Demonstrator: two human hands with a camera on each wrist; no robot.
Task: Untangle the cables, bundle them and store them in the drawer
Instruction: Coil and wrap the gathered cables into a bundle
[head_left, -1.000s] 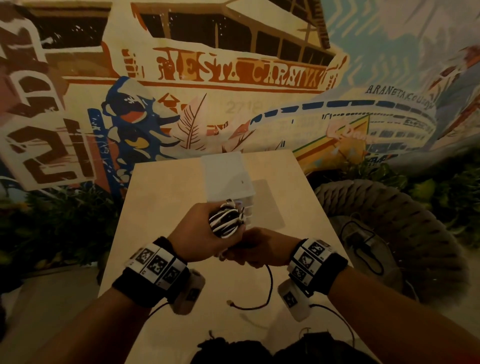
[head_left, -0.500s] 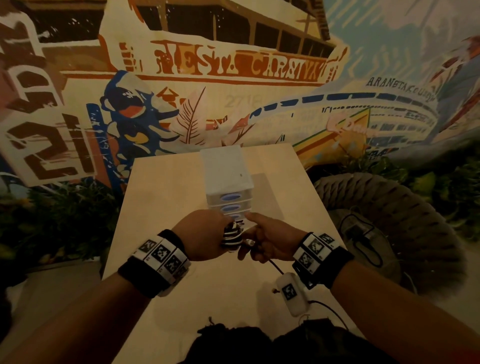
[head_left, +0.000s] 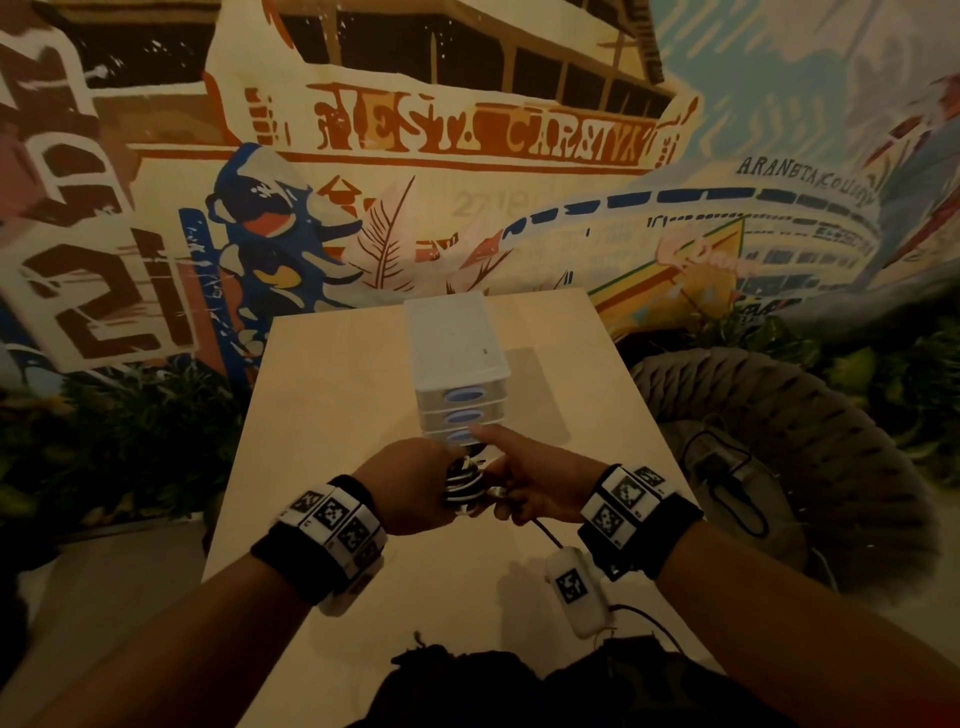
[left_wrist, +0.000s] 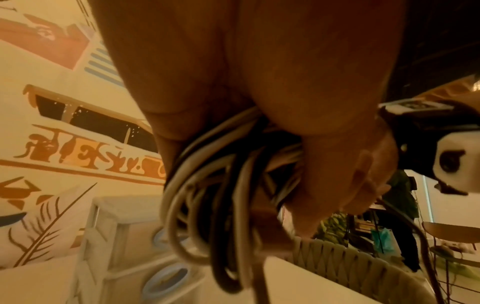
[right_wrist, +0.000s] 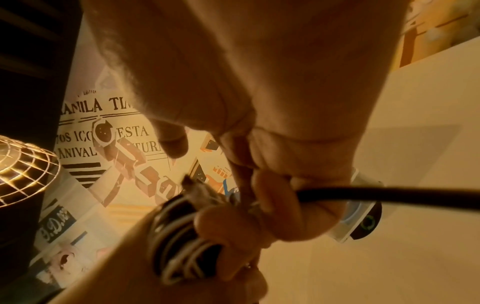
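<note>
My left hand (head_left: 415, 486) grips a coiled bundle of black and white cables (head_left: 464, 483), whose loops show under the palm in the left wrist view (left_wrist: 213, 205). My right hand (head_left: 524, 486) meets it from the right and pinches a loose black cable end (right_wrist: 376, 194) with its curled fingers, while its index finger points out toward the drawer unit. The bundle (right_wrist: 176, 242) sits between both hands, just in front of a small white drawer unit (head_left: 457, 353) with blue oval handles; all its visible drawers look closed.
A light wooden table (head_left: 332, 415) carries the drawer unit near its middle. A thin black cable (head_left: 545, 535) trails from my right hand over the table. A woven rope chair (head_left: 779, 415) stands at the right, plants at the left, a painted wall behind.
Both hands have moved forward with the bundle, from the table's near part up to the drawer unit's front. The right index finger now points out at the lowest visible drawer.
</note>
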